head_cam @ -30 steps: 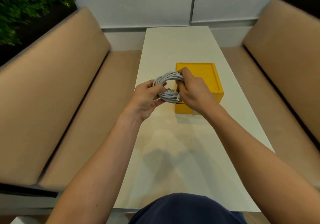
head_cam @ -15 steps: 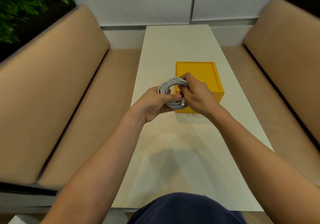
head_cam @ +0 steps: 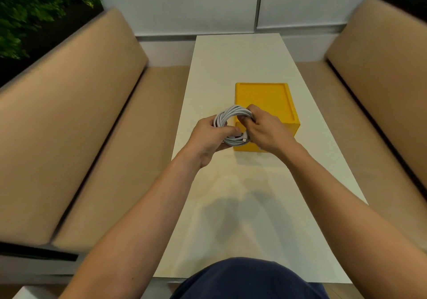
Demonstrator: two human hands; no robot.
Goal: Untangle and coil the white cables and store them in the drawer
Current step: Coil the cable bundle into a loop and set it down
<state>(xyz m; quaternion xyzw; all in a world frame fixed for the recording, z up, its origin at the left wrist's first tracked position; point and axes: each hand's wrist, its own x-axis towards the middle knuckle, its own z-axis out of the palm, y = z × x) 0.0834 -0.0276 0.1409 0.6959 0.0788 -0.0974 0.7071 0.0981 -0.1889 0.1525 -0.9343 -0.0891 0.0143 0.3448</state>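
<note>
grip: both hands closed on the white cable coil (head_cam: 233,125), held up in the air above the table.
left hand (head_cam: 209,138): wraps the coil's left and near side, thumb laid across the loops.
right hand (head_cam: 265,131): pinches the coil's right side, fingers (head_cam: 250,114) curled through the ring.
coil: a tight round bundle of many loops, tilted toward the camera, one plug end showing at its near right edge.
yellow drawer box (head_cam: 268,104): sits on the table just behind and under the hands, its top a shallow recessed tray; the drawer front is hidden behind the hands, can't tell if it's open.
table (head_cam: 238,61): long, white, running away to the far wall.
benches: tan padded seats, left bench (head_cam: 69,114) and right bench (head_cam: 381,79).
far left: green plants (head_cam: 30,5).
</note>
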